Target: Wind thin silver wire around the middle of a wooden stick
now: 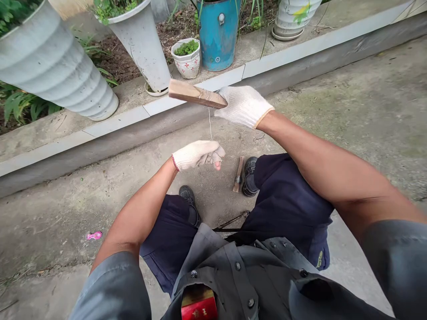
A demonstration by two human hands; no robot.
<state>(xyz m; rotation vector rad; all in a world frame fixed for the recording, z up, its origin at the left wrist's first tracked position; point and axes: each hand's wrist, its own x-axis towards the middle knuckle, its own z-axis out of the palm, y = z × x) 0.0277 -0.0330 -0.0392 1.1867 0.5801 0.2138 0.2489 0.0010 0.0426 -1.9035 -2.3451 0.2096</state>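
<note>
My right hand (245,106), in a white knitted glove, grips one end of a wooden stick (190,92) held out in front of me. Several turns of thin pale string are wound around the stick near the glove. From there the string (210,122) runs down, pulled straight, to my left hand (200,154). That hand is gloved too, its fingers curled and closed on the string. A bare fingertip pokes out of the left glove. On the ground by my right shoe lies a second wooden stick (238,174) with dark winding near its lower end.
Along the raised ledge (113,122) stand white ribbed planters (66,66), a tall white pot (140,49), a small white pot (188,66) and a blue bucket (218,38). A pink object (94,235) lies on the concrete at left. My shoes (188,195) flank the middle ground.
</note>
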